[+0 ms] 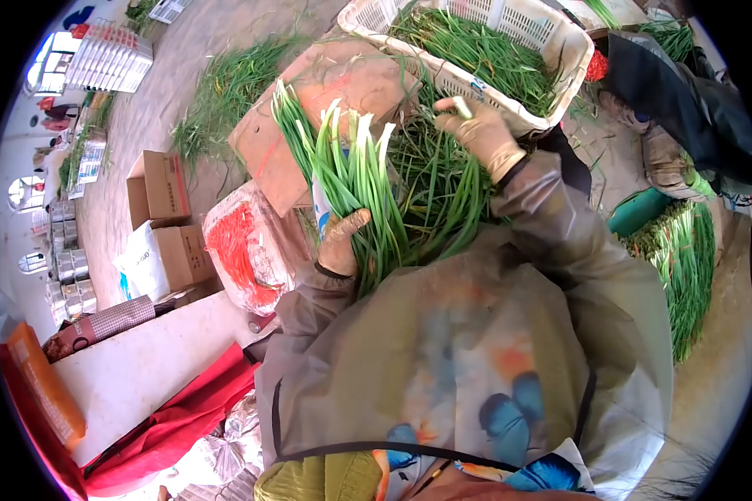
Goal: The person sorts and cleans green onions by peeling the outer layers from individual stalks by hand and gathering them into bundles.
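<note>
My gloved left hand (342,244) is closed round a bunch of garlic chives (366,179), their pale cut ends pointing up and away from me. The long green leaves run down toward my lap. My right hand (483,138), also gloved, is raised to the right of the bunch, near the crate's close side. Its fingers are curled, with a small pale tip showing at them; what it is I cannot make out. Loose chives (439,184) lie in a heap below and between my hands.
A white plastic crate (476,88) of greens stands ahead. Flat cardboard (342,79) lies beyond the bunch, and red ties (236,246) rest on a wrapped block at left. Open cartons (157,190) stand farther left. Bundled greens (685,271) and another person's leg (668,159) are at right.
</note>
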Tool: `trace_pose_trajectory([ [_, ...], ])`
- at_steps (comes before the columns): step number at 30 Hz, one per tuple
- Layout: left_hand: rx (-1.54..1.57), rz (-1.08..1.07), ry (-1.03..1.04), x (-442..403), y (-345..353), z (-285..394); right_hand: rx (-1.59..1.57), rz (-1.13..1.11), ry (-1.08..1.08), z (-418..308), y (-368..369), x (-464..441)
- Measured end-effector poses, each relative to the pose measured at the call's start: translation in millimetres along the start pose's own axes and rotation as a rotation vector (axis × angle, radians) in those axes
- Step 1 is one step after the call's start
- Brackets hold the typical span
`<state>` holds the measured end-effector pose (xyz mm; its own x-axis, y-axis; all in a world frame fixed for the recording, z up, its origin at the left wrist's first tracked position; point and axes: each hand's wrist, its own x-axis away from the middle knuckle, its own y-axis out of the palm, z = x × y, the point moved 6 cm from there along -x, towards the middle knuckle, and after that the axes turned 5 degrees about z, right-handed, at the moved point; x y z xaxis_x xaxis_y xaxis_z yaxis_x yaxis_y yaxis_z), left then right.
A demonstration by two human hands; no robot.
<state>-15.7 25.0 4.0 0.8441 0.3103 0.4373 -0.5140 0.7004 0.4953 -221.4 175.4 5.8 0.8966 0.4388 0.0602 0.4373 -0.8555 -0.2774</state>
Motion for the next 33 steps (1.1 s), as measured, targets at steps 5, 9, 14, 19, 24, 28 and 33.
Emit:
trace_pose_trajectory([
  [5, -0.061, 0.030, 0.004, 2.3, 7.3, -5.1, -0.400, -0.451, 0.240, -29.0, 70.8, 33.5],
  [9, 0.015, -0.093, 0.087, -7.6, -21.3, -8.1, -0.202, -0.433, 0.148, -6.6, 69.2, 20.7],
  [14, 0.237, -0.057, 0.070, -3.3, -21.4, 4.7, 0.020, -0.177, 0.148, 39.0, 19.5, -13.2],
  [19, -0.070, -0.112, 0.171, -3.7, -14.6, 14.9, 0.134, 0.394, -0.333, 5.3, -76.6, -38.6],
  [24, -0.080, -0.122, 0.109, -8.6, 1.0, 6.3, -0.627, -0.270, 0.215, -51.3, 8.7, 8.5],
  [28, -0.113, -0.154, 0.106, -6.4, 12.3, 0.7, -0.244, -0.273, -0.145, -50.9, 66.5, 16.7],
  [33, 0.029, -0.042, 0.089, 1.9, 2.7, 5.8, -0.430, -0.426, 0.233, -42.8, 63.6, 19.9],
])
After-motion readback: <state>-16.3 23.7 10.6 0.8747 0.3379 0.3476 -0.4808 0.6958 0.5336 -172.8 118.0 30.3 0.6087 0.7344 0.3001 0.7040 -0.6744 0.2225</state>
